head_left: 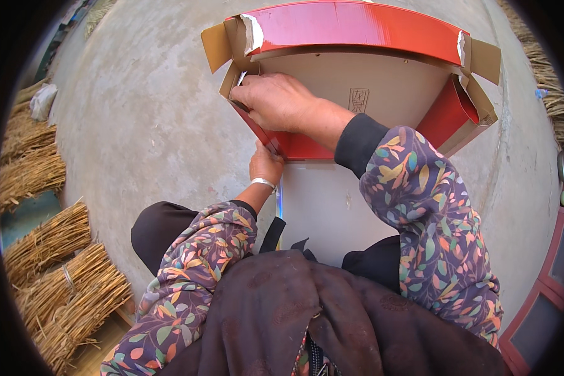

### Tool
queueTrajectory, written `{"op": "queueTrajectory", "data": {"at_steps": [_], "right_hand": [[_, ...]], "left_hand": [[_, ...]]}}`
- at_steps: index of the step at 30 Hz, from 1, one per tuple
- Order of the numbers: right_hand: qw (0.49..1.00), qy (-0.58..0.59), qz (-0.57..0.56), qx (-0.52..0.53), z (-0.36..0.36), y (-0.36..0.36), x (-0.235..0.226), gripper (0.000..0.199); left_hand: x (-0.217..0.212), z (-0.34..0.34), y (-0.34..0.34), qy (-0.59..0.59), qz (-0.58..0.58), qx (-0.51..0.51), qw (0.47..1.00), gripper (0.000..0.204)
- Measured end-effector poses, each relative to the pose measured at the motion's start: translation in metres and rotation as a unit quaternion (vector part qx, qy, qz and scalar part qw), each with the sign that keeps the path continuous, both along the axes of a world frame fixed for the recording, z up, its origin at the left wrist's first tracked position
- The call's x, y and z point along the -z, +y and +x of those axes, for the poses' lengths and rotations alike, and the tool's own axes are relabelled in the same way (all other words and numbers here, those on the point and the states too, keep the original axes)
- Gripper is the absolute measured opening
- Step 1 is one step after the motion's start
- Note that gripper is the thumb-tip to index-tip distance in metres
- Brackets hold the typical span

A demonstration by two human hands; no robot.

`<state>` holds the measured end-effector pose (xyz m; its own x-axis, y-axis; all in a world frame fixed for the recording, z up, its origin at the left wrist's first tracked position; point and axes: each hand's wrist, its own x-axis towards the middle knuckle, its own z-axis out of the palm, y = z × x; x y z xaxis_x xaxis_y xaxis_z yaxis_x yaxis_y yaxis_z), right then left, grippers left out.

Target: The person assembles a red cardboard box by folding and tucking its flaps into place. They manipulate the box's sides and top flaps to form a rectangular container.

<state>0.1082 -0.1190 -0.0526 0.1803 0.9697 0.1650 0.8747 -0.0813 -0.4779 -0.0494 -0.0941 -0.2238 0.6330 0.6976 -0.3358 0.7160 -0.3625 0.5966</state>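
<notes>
Red cardboard box looks light, stiff but tearable tbh, so grab the corner left hand clasps, below right hand pinching the sidewall.

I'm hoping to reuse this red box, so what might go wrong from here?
The torn left corner could rip further, since the right hand is working close to it.

The red box may swing or tilt: the left hand is also at its left end, leaving the right end unheld.
</notes>
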Motion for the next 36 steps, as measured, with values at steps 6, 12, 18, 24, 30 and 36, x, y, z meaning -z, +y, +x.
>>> {"op": "queueTrajectory", "data": {"at_steps": [6, 12, 18, 24, 30, 36], "right_hand": [[1.0, 0.013, -0.008, 0.007, 0.001, 0.0, -0.007, 0.019], [0.998, 0.034, -0.055, 0.002, 0.0, 0.0, -0.022, 0.02], [0.996, 0.045, -0.073, -0.014, -0.003, 0.002, -0.028, 0.013], [0.991, 0.088, -0.099, -0.013, -0.005, 0.006, -0.026, 0.018], [0.992, 0.058, -0.105, -0.044, -0.006, 0.007, -0.024, 0.023], [0.991, 0.097, -0.078, -0.047, -0.006, 0.003, -0.021, 0.021]], "left_hand": [[-0.002, 0.0, -0.001, -0.002, -0.003, -0.016, 1.0, 0.045], [-0.009, 0.001, 0.005, -0.017, -0.028, -0.021, 0.999, 0.046], [-0.101, 0.01, 0.075, -0.352, -0.19, -0.146, 0.905, 0.038], [-0.178, 0.025, 0.103, -0.322, -0.03, -0.039, 0.945, 0.039], [-0.156, 0.069, 0.149, -0.206, -0.12, 0.006, 0.971, 0.027], [-0.156, 0.062, 0.152, -0.152, -0.035, 0.037, 0.987, 0.027]]}}
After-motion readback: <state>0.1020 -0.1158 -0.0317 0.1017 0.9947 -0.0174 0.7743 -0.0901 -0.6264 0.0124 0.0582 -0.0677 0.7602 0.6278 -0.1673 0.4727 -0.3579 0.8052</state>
